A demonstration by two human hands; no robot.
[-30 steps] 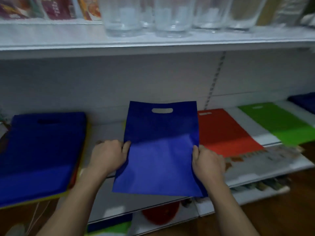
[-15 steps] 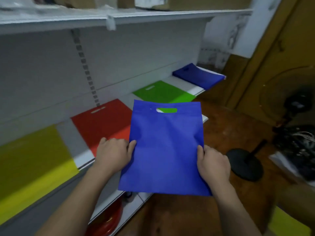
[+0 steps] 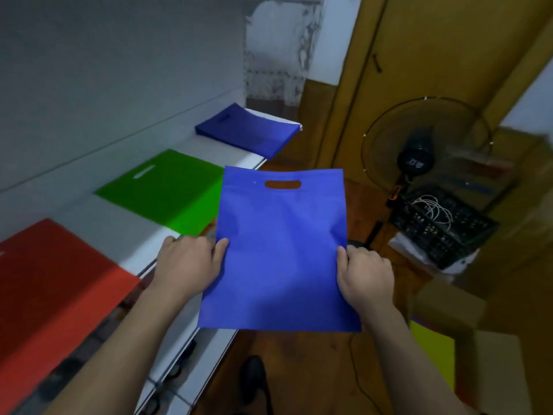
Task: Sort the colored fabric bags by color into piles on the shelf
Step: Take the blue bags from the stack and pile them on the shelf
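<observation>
A blue fabric bag [image 3: 281,250] with a cut-out handle hangs flat in front of me, past the shelf's front edge. My left hand [image 3: 188,265] grips its left edge and my right hand [image 3: 363,275] grips its right edge, thumbs on top. On the white shelf [image 3: 131,244] lie a red bag pile [image 3: 51,283] at the near left, a green bag [image 3: 167,193] in the middle and a blue bag pile [image 3: 248,133] at the far end.
A standing fan [image 3: 419,157] and a black crate with wires [image 3: 440,223] stand on the wooden floor to the right. Cardboard boxes [image 3: 449,307] and something yellow [image 3: 434,351] sit at the lower right. A yellow-brown door [image 3: 419,55] is behind.
My view has swung right along the shelf, past the yellow and red piles, bringing the far blue pile closer. Both hands keep the same grip on the blue bag.
</observation>
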